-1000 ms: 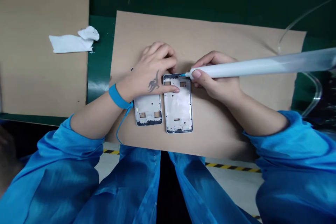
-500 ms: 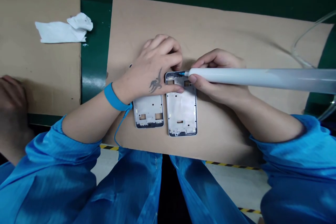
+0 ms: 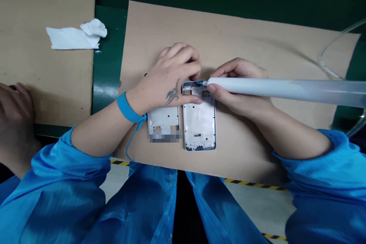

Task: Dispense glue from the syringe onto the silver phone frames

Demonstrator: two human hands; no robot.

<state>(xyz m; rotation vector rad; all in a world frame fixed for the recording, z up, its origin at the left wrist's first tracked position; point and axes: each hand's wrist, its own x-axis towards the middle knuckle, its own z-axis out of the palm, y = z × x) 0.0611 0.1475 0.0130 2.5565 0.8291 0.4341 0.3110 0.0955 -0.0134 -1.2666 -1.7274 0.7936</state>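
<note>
On the cardboard, a silver phone frame (image 3: 199,124) with dark ends lies flat in front of me. My left hand (image 3: 174,74) grips its upper end, the thumb across the frame and the curled fingers at the far edge. Between the fingers of my right hand (image 3: 243,70) is a large white dispensing syringe (image 3: 271,87), held nearly level. Its thin blue tip (image 3: 200,83) is at the frame's dark top edge; whether it touches, I cannot tell. A second phone frame (image 3: 162,117) lies to the left, partly hidden under my left hand.
A crumpled white tissue (image 3: 76,37) lies at the upper left, across a cardboard sheet (image 3: 45,84) and the green table (image 3: 110,61). Another person's hand (image 3: 15,103) is at the left edge. A clear tube (image 3: 326,51) curves at the right. A blue wrist strap (image 3: 127,108) with a cord circles my left wrist.
The whole view has shifted slightly, so things sit a little lower and further right. Both hands keep their hold, and the syringe tip stays near the top edge, marginally further left along it.
</note>
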